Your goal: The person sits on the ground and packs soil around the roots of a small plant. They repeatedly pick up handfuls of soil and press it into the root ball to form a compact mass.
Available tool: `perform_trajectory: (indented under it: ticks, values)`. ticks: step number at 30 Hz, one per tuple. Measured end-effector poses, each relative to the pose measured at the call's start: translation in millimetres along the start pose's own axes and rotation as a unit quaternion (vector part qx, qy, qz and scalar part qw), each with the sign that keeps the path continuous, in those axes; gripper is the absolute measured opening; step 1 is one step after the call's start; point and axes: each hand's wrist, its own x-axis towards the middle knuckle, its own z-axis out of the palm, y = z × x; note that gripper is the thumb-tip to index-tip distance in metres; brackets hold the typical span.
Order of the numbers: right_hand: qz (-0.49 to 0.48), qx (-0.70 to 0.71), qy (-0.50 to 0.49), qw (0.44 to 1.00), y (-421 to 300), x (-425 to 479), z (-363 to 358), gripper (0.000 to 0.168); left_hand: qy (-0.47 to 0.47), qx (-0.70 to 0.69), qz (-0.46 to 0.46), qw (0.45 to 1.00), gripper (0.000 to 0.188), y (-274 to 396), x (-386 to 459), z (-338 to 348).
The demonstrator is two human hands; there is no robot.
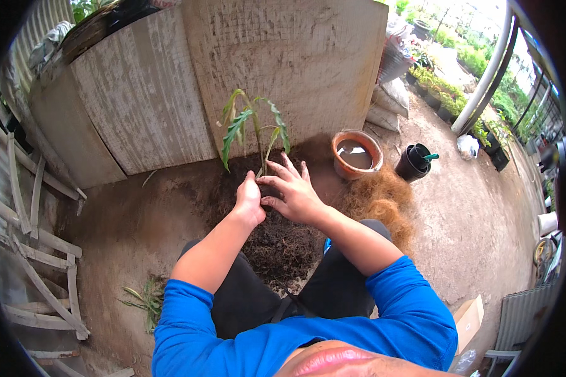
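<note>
A leafy plant [256, 120] with drooping, lobed green leaves stands upright in front of the wall panels. My left hand [250, 200] cups the left side of its base, thumb up beside the stem; its other fingers are mostly hidden. Across from it, my right hand [293, 191] has its soil-stained fingers spread, their tips close to the lower stem. Dark matter shows between the two palms, but the plant's roots are hidden. Below my hands, a heap of dark, fibrous soil [283, 242] lies between my knees.
An orange pot [343, 166] holds murky water, with brown coir fibre [382, 200] beside it. Stacked black pots [411, 165] contain a green-handled tool. Wall panels [283, 61] rise ahead. A wooden frame [33, 254] stands left, near cut leaves [153, 299]. Sacks [390, 101] lean beyond the panel's edge.
</note>
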Motion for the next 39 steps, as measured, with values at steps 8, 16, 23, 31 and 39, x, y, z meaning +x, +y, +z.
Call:
perform_trajectory:
  ticks: [8,16,23,31,39]
  values:
    - [0.015,0.017,-0.010,1.000,-5,0,-4,0.049,-0.031,-0.022,-0.004,0.999,0.047,-8,23,-15]
    - [0.016,-0.016,-0.036,0.999,-7,0,2,0.049,-0.029,-0.004,-0.001,1.000,0.052,1,3,-4]
    - [-0.002,-0.014,-0.005,1.000,-14,2,-2,0.048,-0.033,-0.013,0.013,0.999,0.054,8,-12,4]
    - [0.007,0.037,-0.010,0.999,-7,4,-9,0.061,-0.118,-0.020,-0.035,0.992,0.049,17,-8,2]
    - [-0.015,-0.009,-0.022,1.000,-3,4,-15,0.081,-0.215,-0.119,-0.099,0.964,0.040,24,5,-18]
